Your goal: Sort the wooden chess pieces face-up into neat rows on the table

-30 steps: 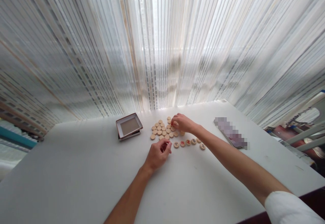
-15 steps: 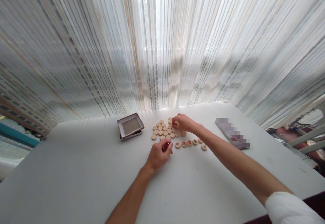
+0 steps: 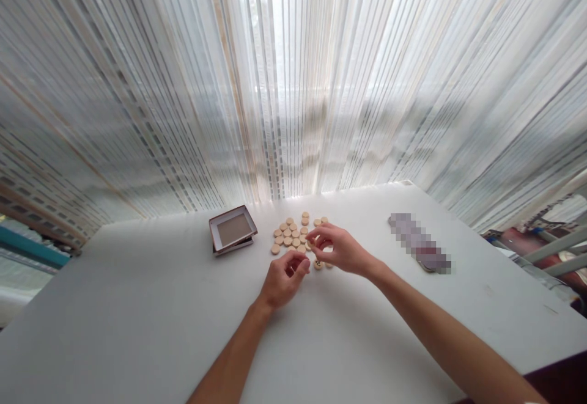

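Note:
Several round wooden pieces [image 3: 287,233] lie blank side up in a loose cluster on the white table [image 3: 183,318]. My right hand [image 3: 337,248] pinches one wooden piece [image 3: 312,242] between thumb and fingertips, over the cluster's right front side. Just in front and to the left, my left hand [image 3: 284,279] has its fingers curled together near the front pieces; whatever they hold is too small to make out. A marked piece [image 3: 318,264] lies between the two hands, face up, and my right hand hides most of the row beside it.
An open shallow box [image 3: 233,231] with a dark rim stands left of the pieces. On the right lies a flat, pixelated object [image 3: 419,242]. A striped sheer curtain [image 3: 293,86] hangs behind the table's far edge.
My right hand has moved from the back of the cluster toward my left hand, with a piece in its fingertips, and now covers most of the marked row. My left hand has barely shifted.

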{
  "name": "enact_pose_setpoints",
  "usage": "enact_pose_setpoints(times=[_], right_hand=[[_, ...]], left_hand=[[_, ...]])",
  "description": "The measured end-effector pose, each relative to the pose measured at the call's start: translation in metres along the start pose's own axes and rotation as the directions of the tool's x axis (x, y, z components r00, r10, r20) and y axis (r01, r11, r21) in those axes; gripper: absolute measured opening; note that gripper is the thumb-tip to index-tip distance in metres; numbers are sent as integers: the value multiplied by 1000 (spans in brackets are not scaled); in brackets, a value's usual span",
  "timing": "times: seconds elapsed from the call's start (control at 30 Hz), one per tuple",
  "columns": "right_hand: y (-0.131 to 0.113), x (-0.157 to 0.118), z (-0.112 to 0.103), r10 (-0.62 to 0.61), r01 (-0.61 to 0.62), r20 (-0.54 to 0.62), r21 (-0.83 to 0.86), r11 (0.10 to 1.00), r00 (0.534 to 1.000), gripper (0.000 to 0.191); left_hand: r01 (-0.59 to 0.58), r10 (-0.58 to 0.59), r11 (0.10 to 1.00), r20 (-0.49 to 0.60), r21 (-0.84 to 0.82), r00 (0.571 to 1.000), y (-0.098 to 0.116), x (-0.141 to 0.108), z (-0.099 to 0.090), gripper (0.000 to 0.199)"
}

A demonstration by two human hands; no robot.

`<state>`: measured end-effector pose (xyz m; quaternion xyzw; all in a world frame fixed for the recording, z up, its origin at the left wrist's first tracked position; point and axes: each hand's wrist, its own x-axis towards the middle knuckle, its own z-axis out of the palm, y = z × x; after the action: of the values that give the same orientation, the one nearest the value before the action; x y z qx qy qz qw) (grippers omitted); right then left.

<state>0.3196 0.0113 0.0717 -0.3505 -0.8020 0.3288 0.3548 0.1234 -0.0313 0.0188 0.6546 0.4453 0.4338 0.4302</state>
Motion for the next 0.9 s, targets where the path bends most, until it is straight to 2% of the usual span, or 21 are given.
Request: enact_pose_setpoints(times=[0.13,0.23,0.57,0.9], right_hand=[[-7,-24,30,-79,80,-38,21,997,996,23],[-5,-31,41,-93,96,-93,19,995,991,25],[-10,-42,39,35,-27,-134,64,998,990,11],[0,-47,42,14,-13,-135,7,1000,991,37]], left_hand=[[-16,16,1000,6,-23,1000,-3,1,-1,28],[-2,2,999,1,-32,1000,-6,2,0,27],[43,-42,998,24,-37,999,-4,1,1,27],[29,-27,998,38,-55,999,-8,3,2,27]])
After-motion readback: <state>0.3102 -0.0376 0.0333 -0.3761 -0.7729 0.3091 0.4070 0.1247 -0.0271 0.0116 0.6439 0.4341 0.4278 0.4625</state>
